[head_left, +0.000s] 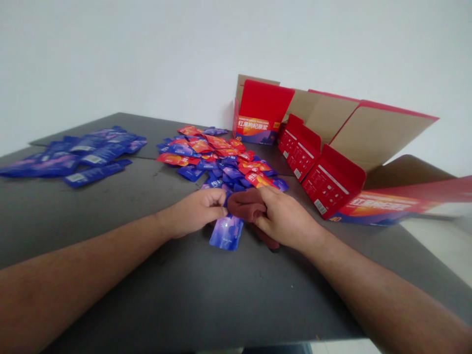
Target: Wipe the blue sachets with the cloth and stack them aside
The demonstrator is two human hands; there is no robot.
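Between my hands hangs a blue-purple sachet [225, 233], its lower end pointing toward me. My left hand [195, 210] pinches its upper part with fingers closed. A folded reddish-brown cloth [245, 205] is gripped in my right hand [283, 216] and lies against the sachet's upper end. Part of the cloth droops below that hand. Just beyond my hands spreads a pile of red and blue sachets [221, 152]. The cloth and my fingers hide the top of the held sachet.
A group of blue sachets [84, 152] lies at the left on the dark grey table [177, 295]. Several open red cardboard boxes [334, 179] stand along the right, flaps raised. Another red box [258, 110] stands behind the pile, near the white wall [147, 54].
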